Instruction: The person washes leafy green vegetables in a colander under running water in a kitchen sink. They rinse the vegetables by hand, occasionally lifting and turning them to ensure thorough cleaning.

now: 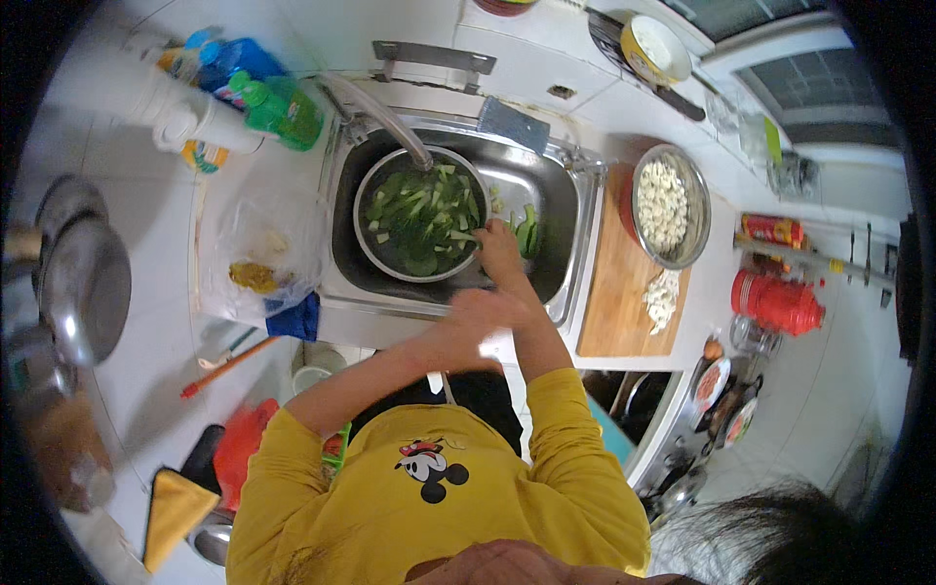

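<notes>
A round metal pot (360, 238) stands in the left part of the stainless steel sink (567, 219), holding cut leafy greens (420, 208) in water. At the pot's right rim, the fingers of my right hand (499, 252) are closed around a pale green stem (462, 235). My left hand (486, 318), blurred, is over the sink's front edge beside my right wrist; its fingers and palm cannot be made out. More green pieces (526, 230) lie on the sink floor, right of the pot. The faucet spout (409, 139) reaches over the pot's back rim.
To the right, a wooden cutting board (610, 307) bears chopped white pieces (662, 300) and part of a metal bowl (700, 208) full of more. Left are a clear plastic bag (278, 234), a blue cloth (294, 318) and a green bottle (292, 117). A grey cloth (513, 124) lies behind the sink.
</notes>
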